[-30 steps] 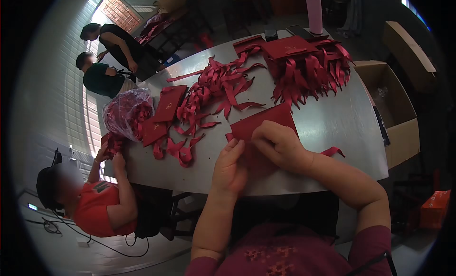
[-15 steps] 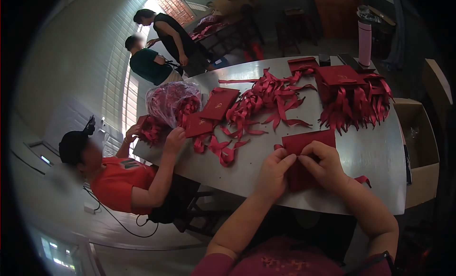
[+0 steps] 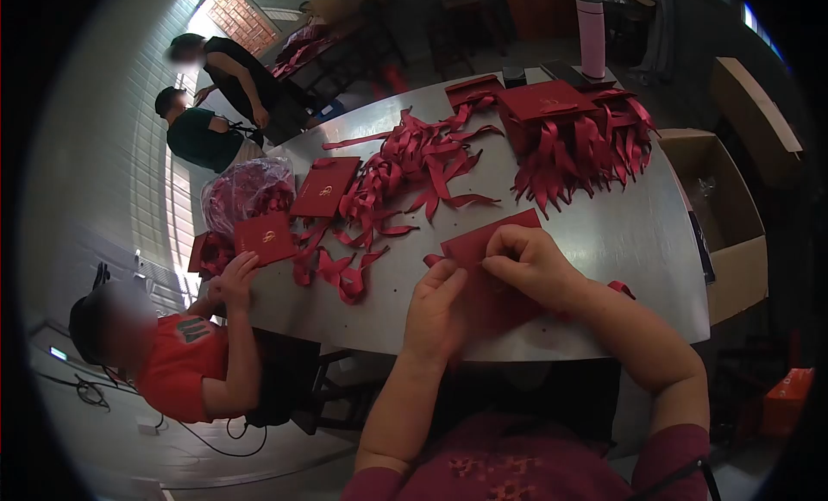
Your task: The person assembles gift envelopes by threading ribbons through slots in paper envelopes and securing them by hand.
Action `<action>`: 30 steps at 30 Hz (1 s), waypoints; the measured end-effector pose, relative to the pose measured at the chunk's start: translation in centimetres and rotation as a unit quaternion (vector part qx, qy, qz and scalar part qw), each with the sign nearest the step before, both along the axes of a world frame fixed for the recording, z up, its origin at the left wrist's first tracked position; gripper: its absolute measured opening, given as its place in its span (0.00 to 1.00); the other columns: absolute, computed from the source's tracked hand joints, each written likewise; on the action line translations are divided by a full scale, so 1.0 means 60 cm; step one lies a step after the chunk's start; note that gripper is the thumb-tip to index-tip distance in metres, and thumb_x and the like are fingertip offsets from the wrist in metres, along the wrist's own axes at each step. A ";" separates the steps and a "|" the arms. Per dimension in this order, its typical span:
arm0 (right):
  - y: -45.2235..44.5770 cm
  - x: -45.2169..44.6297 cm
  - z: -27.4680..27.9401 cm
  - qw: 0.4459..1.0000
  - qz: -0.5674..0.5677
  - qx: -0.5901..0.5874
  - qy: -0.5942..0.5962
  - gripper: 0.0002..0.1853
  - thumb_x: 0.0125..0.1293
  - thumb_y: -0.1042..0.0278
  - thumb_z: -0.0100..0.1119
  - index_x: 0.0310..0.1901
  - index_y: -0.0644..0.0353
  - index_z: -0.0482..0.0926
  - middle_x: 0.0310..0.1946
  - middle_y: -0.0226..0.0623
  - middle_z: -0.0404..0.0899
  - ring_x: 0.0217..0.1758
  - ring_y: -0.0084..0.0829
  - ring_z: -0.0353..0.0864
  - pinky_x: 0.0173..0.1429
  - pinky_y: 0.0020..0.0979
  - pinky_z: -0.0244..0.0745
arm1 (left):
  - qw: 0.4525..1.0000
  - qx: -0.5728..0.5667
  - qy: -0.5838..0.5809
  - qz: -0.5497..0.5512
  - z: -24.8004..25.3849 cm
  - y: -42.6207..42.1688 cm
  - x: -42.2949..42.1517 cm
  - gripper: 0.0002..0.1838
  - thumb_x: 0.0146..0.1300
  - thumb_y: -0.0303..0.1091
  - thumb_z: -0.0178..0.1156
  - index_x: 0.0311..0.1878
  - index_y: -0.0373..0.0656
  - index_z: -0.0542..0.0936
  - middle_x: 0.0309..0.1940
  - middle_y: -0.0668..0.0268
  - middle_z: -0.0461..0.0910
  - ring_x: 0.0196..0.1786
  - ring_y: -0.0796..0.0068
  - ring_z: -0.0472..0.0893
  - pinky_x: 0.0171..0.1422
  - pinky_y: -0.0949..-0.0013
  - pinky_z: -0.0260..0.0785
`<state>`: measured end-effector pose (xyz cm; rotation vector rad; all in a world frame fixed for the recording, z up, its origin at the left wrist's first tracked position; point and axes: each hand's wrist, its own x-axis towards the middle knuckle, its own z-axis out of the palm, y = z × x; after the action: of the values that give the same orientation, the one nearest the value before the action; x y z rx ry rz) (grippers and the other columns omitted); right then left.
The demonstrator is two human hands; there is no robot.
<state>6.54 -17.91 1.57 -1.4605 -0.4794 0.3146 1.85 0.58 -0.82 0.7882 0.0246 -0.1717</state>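
The flat red piece (image 3: 504, 307) is at the counter's (image 3: 604, 234) near side, between both grips. The left grip (image 3: 438, 303) holds its left edge, thumb on top, near a ribbon end (image 3: 434, 259). The right grip (image 3: 530, 264) is pinched narrow over its upper middle; one cannot tell on what.

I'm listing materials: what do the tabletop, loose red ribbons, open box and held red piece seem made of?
Tabletop: probably metal, satiny; grey with soft glare.
Loose red ribbons: likely satin fabric; they curl and shine.
Open box: apparently matte cardboard; brown, stiff flaps.
Held red piece: perhaps matte card or paper; flat, straight-edged, though fabric remains possible.
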 end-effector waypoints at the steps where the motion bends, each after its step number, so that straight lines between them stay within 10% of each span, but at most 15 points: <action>1: 0.000 0.000 0.001 1.000 -0.001 -0.001 0.001 0.04 0.66 0.75 0.60 0.34 0.63 0.74 0.27 0.27 0.76 0.30 0.17 0.75 0.35 0.22 0.73 | 1.000 0.008 0.008 0.008 0.001 -0.001 0.001 0.11 0.70 0.25 0.56 0.54 0.40 0.77 0.52 0.61 0.81 0.57 0.68 0.79 0.66 0.63 0.70; 20: 0.016 -0.008 -0.017 0.983 -0.130 -0.030 -0.126 0.06 0.61 0.73 0.64 0.34 0.64 0.76 0.28 0.37 0.78 0.31 0.25 0.76 0.37 0.27 0.71 | 0.993 0.074 -0.019 0.088 0.010 -0.034 0.003 0.04 0.69 0.25 0.58 0.45 0.36 0.78 0.41 0.65 0.81 0.43 0.78 0.79 0.52 0.75 0.71; 26: 0.024 -0.026 -0.005 0.903 -0.202 -0.195 -0.326 0.07 0.60 0.67 0.57 0.32 0.59 0.71 0.29 0.42 0.75 0.36 0.50 0.78 0.38 0.46 0.74 | 0.913 0.341 -0.058 0.218 0.024 -0.056 -0.005 0.05 0.66 0.26 0.61 0.41 0.35 0.78 0.35 0.67 0.81 0.36 0.82 0.77 0.42 0.77 0.70; 30: 0.014 -0.023 -0.007 0.907 -0.193 -0.197 -0.318 0.07 0.61 0.68 0.57 0.32 0.60 0.71 0.30 0.43 0.75 0.36 0.49 0.78 0.38 0.46 0.73 | 0.874 0.424 -0.113 0.209 0.014 -0.061 -0.002 0.06 0.65 0.26 0.62 0.42 0.33 0.79 0.34 0.68 0.80 0.35 0.82 0.76 0.42 0.77 0.69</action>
<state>5.14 -17.09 1.17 -2.0152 -0.6520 -0.4291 1.75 -3.10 0.04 1.6567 0.0489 0.3790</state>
